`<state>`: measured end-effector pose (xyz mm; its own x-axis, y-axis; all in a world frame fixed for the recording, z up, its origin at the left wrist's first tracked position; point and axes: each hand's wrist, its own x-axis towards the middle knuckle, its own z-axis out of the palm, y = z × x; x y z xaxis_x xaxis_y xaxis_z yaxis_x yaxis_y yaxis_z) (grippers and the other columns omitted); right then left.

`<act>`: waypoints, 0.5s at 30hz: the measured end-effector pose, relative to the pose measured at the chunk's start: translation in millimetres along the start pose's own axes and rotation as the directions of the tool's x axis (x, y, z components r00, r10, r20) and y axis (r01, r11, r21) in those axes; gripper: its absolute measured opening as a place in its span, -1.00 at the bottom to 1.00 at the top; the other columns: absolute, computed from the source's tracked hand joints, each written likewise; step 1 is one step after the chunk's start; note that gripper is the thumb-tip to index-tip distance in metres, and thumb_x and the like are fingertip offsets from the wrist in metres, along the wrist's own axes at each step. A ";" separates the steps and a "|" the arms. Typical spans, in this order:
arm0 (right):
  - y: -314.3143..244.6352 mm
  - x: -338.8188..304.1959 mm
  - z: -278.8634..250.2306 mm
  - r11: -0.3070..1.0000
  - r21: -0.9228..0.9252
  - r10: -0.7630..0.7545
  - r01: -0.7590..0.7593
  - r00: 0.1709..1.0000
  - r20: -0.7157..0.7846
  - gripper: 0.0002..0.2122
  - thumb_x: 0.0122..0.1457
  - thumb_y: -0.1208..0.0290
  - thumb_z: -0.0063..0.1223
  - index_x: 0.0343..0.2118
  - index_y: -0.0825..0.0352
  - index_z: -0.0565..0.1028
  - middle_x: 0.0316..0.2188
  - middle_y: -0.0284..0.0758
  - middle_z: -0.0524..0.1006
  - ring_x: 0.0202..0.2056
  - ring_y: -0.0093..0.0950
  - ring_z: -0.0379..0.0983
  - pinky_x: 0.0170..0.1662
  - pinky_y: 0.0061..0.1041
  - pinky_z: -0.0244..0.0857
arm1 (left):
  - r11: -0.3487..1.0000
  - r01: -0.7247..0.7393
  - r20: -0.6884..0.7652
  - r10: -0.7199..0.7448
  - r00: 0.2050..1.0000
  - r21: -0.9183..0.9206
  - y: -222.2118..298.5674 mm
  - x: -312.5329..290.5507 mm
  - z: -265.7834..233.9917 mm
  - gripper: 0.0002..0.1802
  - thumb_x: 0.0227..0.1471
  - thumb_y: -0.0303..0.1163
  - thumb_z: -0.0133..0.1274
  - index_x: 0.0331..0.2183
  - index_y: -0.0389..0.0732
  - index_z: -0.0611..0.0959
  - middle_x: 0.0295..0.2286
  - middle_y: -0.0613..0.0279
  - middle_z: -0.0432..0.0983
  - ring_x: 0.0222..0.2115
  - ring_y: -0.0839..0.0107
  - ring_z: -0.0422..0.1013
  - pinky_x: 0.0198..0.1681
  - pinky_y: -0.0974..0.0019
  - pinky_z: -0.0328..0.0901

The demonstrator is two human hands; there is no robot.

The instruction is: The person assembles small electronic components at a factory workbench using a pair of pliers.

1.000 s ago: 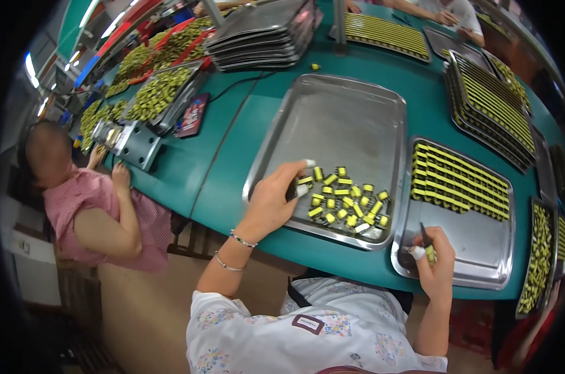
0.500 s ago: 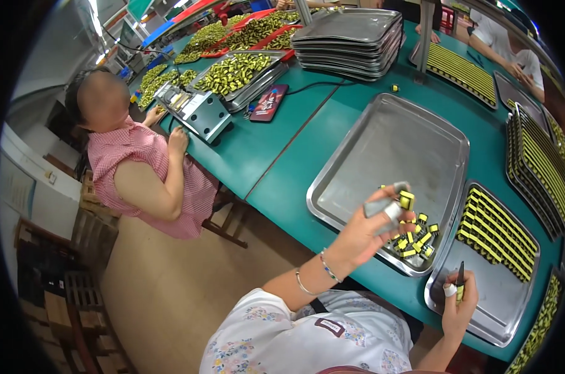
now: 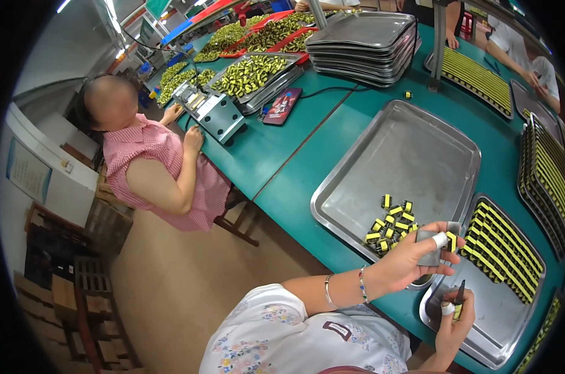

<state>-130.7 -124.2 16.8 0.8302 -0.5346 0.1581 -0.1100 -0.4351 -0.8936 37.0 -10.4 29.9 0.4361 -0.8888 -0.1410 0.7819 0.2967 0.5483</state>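
My left hand [image 3: 413, 257], with white wrapping on a finger and a grey piece on the fingers, pinches a small yellow-and-black transformer [image 3: 452, 242]. It hovers over the adjoining rims of two trays. Several loose transformers [image 3: 391, 223] lie in the near end of the large metal tray [image 3: 413, 146]. In my right hand [image 3: 454, 327], also with white on a digit, is a slim dark pointed tool [image 3: 461, 290], tip up; a yellow part shows at its base. That hand is over the near left part of a smaller tray [image 3: 482, 311], which holds neat rows of transformers [image 3: 504, 246].
Stacked metal trays [image 3: 360, 50] stand at the back, near a metal post [image 3: 437, 50]. Filled trays [image 3: 544, 181] are piled at right. Leftward are a phone [image 3: 283, 106], a bench machine [image 3: 217, 118], a heaped tray [image 3: 248, 75] and a seated co-worker [image 3: 161, 162].
My left hand has moved right and slightly down, from above the loose transformers toward the smaller tray, carrying a transformer. My right hand keeps about the same place. The view has shifted slightly.
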 end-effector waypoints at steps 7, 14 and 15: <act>3.7 -1.2 -2.1 0.995 0.094 0.042 -0.039 0.999 -0.024 -0.83 0.16 0.39 -0.06 -0.36 0.41 0.31 -0.46 -0.33 0.36 -0.39 -0.53 0.28 -0.24 -0.57 0.17 | 1.000 -0.005 0.005 0.005 1.000 -0.016 -16.9 6.9 -0.9 -0.58 0.19 -0.30 -0.13 0.08 -0.10 0.31 -0.08 0.27 0.38 -0.27 0.56 0.36 -0.12 0.35 0.33; 5.6 -2.8 -3.1 0.995 0.095 0.038 -0.035 0.999 -0.030 -0.82 0.18 0.36 -0.09 -0.34 0.41 0.30 -0.45 -0.32 0.37 -0.37 -0.53 0.28 -0.23 -0.57 0.16 | 0.999 -0.037 0.044 0.035 0.998 0.037 -23.3 11.4 -3.6 -0.50 0.15 -0.31 -0.01 0.11 -0.11 0.30 -0.11 0.31 0.42 -0.34 0.64 0.32 -0.24 0.50 0.29; 6.2 -2.6 -3.0 0.995 0.094 0.040 -0.037 0.999 -0.030 -0.82 0.18 0.36 -0.09 -0.34 0.41 0.30 -0.45 -0.32 0.37 -0.37 -0.53 0.28 -0.23 -0.57 0.16 | 0.997 -0.036 0.039 0.034 0.999 0.069 -23.4 12.1 -3.9 -0.50 0.14 -0.34 0.01 0.11 -0.12 0.30 -0.13 0.31 0.44 -0.34 0.65 0.31 -0.26 0.53 0.28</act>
<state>-135.2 -127.6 12.1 0.8084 -0.5729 0.1352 -0.0885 -0.3453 -0.9343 25.7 -26.7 12.2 0.4446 -0.8912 -0.0901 0.7330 0.3042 0.6084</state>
